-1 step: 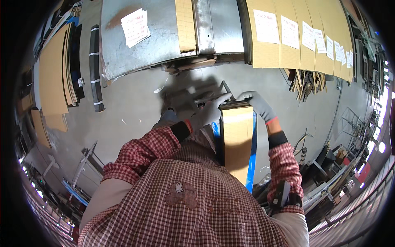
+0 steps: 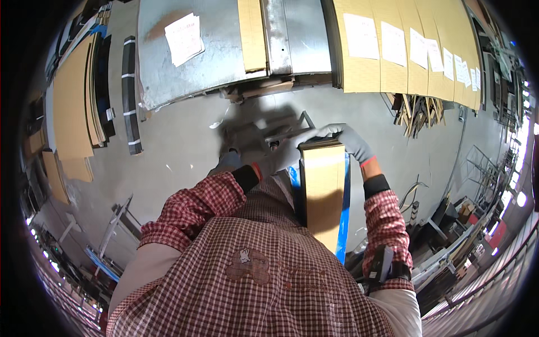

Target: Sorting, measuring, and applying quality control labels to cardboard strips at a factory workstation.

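My 2 grey-gloved hands hold a tall brown cardboard-wrapped panel with blue edge strips (image 2: 323, 191) upright, close against my chest. My right hand (image 2: 351, 140) curls over its far top edge; my left hand (image 2: 281, 160) grips its left corner. It is lifted, not yet set on the grey concrete floor (image 2: 185, 151).

This is a factory or warehouse floor: bare grey concrete floor (image 2: 185, 146) carries a stack of galvanised metal sheets (image 2: 208, 62), with tall cardboard-wrapped panels (image 2: 410, 50) bearing paper labels just right of it and brown boards (image 2: 70, 106) well left.
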A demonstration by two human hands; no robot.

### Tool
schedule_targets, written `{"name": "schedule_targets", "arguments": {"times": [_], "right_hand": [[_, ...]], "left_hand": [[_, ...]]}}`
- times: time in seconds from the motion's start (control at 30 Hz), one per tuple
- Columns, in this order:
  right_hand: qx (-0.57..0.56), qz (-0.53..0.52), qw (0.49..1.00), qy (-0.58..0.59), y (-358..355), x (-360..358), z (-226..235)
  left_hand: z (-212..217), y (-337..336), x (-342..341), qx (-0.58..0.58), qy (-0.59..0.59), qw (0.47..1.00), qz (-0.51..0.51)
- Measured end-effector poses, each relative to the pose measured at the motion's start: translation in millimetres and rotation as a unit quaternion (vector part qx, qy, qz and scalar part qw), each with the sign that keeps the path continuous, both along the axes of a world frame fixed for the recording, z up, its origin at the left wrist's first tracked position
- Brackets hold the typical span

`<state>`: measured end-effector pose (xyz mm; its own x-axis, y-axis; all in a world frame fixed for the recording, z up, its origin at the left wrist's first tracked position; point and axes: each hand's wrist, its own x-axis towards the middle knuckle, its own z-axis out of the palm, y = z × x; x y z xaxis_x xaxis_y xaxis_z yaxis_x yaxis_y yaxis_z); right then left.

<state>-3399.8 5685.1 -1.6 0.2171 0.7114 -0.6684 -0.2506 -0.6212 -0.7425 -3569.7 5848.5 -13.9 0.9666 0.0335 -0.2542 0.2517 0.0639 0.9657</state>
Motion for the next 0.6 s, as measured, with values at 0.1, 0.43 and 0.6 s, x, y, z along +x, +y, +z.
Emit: {"name": "schedule_targets", "arguments": {"times": [0.1, 0.43, 0.6], "right_hand": [[-0.066, -0.034, 0.995, -0.073, 10, -5, 20], [-0.289, -0.036, 0.756, -0.586, 70, -140, 112], [-0.241, -0.069, 0.718, -0.649, 47, -148, 96]], "left_hand": [[-76, -13, -4, -0.309, -0.015, 0.950, -0.028], [-99, 71, -53, 0.285, -0.179, 0.937, -0.093], [114, 37, 10, -0.009, -0.129, 0.945, -0.300]]}}
